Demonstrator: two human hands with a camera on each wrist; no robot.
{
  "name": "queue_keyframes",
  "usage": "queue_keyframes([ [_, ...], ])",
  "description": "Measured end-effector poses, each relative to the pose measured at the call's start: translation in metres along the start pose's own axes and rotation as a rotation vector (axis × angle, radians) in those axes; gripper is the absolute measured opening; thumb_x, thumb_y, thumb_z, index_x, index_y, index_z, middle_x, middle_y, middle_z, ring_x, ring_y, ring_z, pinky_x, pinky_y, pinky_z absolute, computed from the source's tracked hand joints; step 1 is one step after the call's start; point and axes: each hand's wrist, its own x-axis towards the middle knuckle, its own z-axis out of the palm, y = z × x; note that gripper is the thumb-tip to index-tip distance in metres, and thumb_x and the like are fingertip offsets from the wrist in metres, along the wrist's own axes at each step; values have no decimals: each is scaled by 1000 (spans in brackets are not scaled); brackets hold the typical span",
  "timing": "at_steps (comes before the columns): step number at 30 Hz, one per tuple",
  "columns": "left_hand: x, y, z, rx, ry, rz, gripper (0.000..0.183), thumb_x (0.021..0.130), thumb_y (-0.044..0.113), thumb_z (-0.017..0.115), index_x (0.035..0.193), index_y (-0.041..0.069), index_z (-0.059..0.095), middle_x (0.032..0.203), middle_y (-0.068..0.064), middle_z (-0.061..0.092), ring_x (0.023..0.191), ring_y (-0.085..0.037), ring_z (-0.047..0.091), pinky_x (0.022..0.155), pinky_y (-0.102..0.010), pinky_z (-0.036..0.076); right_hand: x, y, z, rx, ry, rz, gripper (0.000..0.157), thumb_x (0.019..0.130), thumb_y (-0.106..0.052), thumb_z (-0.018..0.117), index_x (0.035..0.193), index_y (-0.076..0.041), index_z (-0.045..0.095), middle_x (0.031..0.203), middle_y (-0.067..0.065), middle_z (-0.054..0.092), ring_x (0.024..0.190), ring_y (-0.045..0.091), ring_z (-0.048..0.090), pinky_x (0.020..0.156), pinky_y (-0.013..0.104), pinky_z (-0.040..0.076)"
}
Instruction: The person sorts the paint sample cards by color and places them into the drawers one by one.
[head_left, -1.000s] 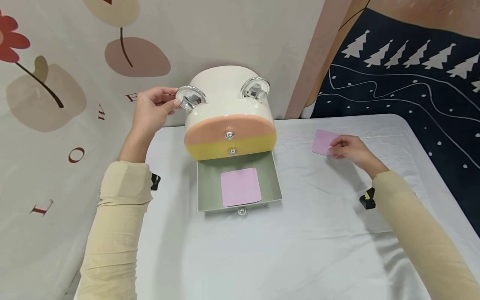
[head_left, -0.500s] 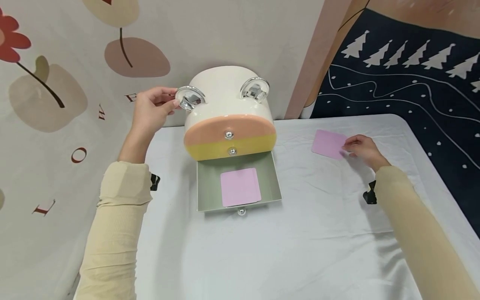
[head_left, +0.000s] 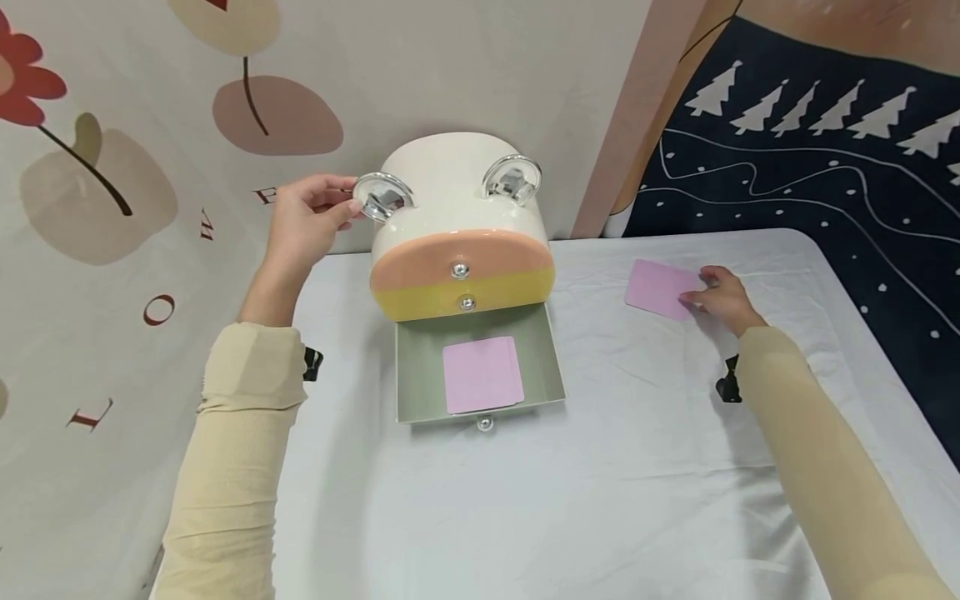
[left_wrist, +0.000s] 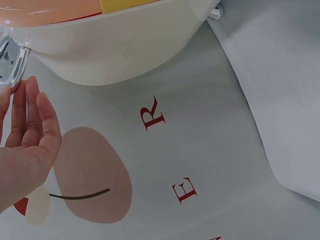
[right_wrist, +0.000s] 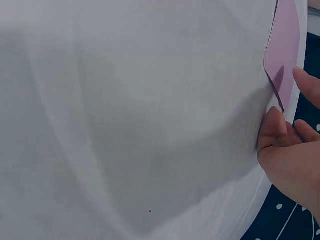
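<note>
My left hand point(head_left: 302, 218) pinches the rim of the left silver ear-shaped piece point(head_left: 383, 197) on top of a glossy white drawer box point(head_left: 450, 167). The box's front has an orange drawer point(head_left: 427, 265) and a yellow drawer point(head_left: 427, 298), both closed. Below them, a grey-green drawer point(head_left: 416, 387) is pulled out, with pink square cards point(head_left: 482, 375) lying in it, edges slightly offset. To the right, another pink square card point(head_left: 658, 287) lies on the white cloth. My right hand point(head_left: 723, 298) is at this card's right edge, thumb and fingers apart; the right wrist view shows fingertips around its corner point(right_wrist: 284, 65).
A white cloth point(head_left: 525, 508) covers the table. Behind the box rises a pale printed curtain point(head_left: 360, 50) with flowers and red letters. A dark cloth with white trees point(head_left: 810, 167) hangs beyond the table's right edge.
My right hand has slid right from over the card to its right edge, uncovering more of it, and its fingers have spread. The left hand stays at the silver ear.
</note>
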Motion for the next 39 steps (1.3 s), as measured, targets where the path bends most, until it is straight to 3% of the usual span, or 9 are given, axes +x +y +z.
queue_keyframes([
  [7, 0, 0, 0, 2, 0, -2, 26, 86, 10, 62, 112, 7, 64, 93, -3, 60, 83, -13, 58, 73, -19, 49, 4, 0, 0, -82, -50, -74, 81, 86, -12, 63, 143, 5, 8, 146, 25, 13, 132, 41, 16, 104, 51, 24],
  [11, 0, -1, 0, 8, 2, 1, 26, 87, 10, 62, 112, 7, 64, 93, -3, 60, 83, -13, 58, 72, -19, 49, 3, -1, 3, -117, -47, -111, 78, 85, -11, 63, 141, 8, 12, 143, 29, 17, 132, 43, 13, 108, 50, 14],
  [15, 1, -1, 0, 15, 9, 5, 26, 87, 9, 62, 112, 7, 64, 93, -3, 61, 81, -11, 58, 72, -18, 49, 3, -2, 7, -121, -35, -106, 76, 84, -10, 64, 140, 10, 16, 141, 30, 17, 130, 43, 15, 108, 49, 13],
  [22, 2, -2, 1, 8, 4, 8, 26, 86, 9, 62, 112, 7, 64, 94, -4, 61, 80, -10, 57, 71, -18, 49, 4, -2, 16, -145, 1, -88, 69, 81, -7, 66, 135, 10, 26, 130, 32, 27, 119, 42, 28, 104, 50, 23],
  [26, 2, -2, 1, 13, 3, 8, 26, 86, 9, 62, 113, 7, 64, 94, -4, 61, 81, -11, 57, 72, -18, 49, 1, -3, 18, -132, 20, -83, 60, 80, -3, 64, 130, 11, 32, 115, 27, 36, 103, 37, 37, 91, 45, 35],
  [30, 2, -2, 1, 16, 4, 10, 26, 86, 9, 62, 112, 7, 64, 94, -4, 61, 82, -12, 58, 71, -17, 49, -3, -4, 16, -78, 25, -68, 49, 82, 1, 60, 125, 12, 39, 100, 16, 40, 88, 25, 40, 71, 27, 40],
  [33, 2, -3, 1, 13, 3, 7, 26, 86, 9, 63, 112, 7, 64, 93, -3, 61, 82, -12, 58, 70, -17, 49, -8, -5, 13, -41, 17, -64, 41, 84, 3, 57, 122, 12, 43, 98, 13, 43, 83, 18, 42, 63, 17, 40],
  [39, 3, -2, 0, 7, 2, 9, 26, 86, 9, 63, 112, 7, 64, 92, -3, 61, 81, -11, 58, 70, -17, 49, -16, -8, 5, 108, -56, -48, 34, 88, 5, 52, 119, 15, 43, 87, 4, 52, 72, 6, 51, 65, 19, 48],
])
